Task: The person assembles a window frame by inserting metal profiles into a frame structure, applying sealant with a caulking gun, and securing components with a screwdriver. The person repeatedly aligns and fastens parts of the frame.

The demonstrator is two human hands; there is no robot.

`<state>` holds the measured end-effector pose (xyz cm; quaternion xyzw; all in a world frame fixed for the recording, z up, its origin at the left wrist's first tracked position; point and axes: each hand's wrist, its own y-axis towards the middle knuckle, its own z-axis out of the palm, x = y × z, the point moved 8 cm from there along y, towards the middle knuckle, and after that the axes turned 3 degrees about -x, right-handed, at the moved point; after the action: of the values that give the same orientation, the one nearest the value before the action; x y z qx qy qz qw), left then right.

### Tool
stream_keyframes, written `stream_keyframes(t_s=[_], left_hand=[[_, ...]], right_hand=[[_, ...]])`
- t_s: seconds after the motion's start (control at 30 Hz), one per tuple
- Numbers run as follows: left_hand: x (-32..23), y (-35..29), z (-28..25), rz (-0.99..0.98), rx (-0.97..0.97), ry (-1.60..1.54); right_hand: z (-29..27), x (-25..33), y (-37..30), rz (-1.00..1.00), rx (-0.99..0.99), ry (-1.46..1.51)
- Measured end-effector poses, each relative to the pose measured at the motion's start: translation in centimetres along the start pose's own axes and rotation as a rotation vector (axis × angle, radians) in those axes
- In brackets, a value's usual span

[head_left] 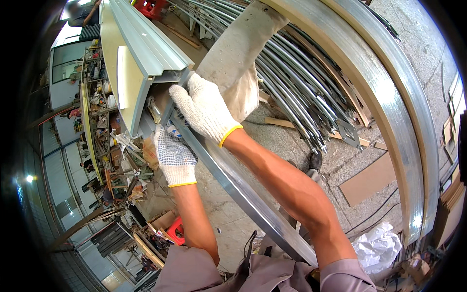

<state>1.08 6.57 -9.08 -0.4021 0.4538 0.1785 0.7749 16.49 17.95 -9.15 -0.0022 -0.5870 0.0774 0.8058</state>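
Observation:
A long silvery metal bar [233, 182] slants from the end of a large hollow metal profile [151, 44] down toward my body. My right hand [206, 109], in a white knit glove with a yellow cuff, is closed over the bar's upper end, against the profile's corner. Just below, my left hand [176, 158], in a matching glove with blue dots, is closed at the bar's left side; its fingertips are partly hidden beside the profile's opening. Loose clear-and-yellowish material [154, 109] shows inside that opening.
Many thin metal rods [292, 82] lie in a bundle beyond my right hand. Two thick curved metal beams [389, 97] arc along the right. Brown board [368, 180] and white plastic wrapping [377, 246] lie on the floor. Cluttered shelves [97, 92] stand left; a person [82, 14] is far off.

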Motion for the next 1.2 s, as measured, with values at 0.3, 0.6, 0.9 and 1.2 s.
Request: stream_keyframes(t_s=[0.3, 0.6, 0.9, 1.2], left_hand=[[-0.1, 0.2, -0.2, 0.023, -0.035, -0.004], [-0.2, 0.0, -0.3, 0.04, -0.019, -0.016], [0.0, -0.9, 1.0, 0.021, 0.01, -0.013], [0.2, -1.0, 0.5, -0.02, 0.126, -0.057]], right_hand=[[-0.1, 0.5, 0.0, 0.033, 0.051, 0.052], [-0.4, 0.9, 0.1, -0.049, 0.035, -0.016], [-0.2, 0.4, 0.2, 0.005, 0.051, 0.002], [-0.4, 1.4, 0.2, -0.123, 0.055, -0.083]])
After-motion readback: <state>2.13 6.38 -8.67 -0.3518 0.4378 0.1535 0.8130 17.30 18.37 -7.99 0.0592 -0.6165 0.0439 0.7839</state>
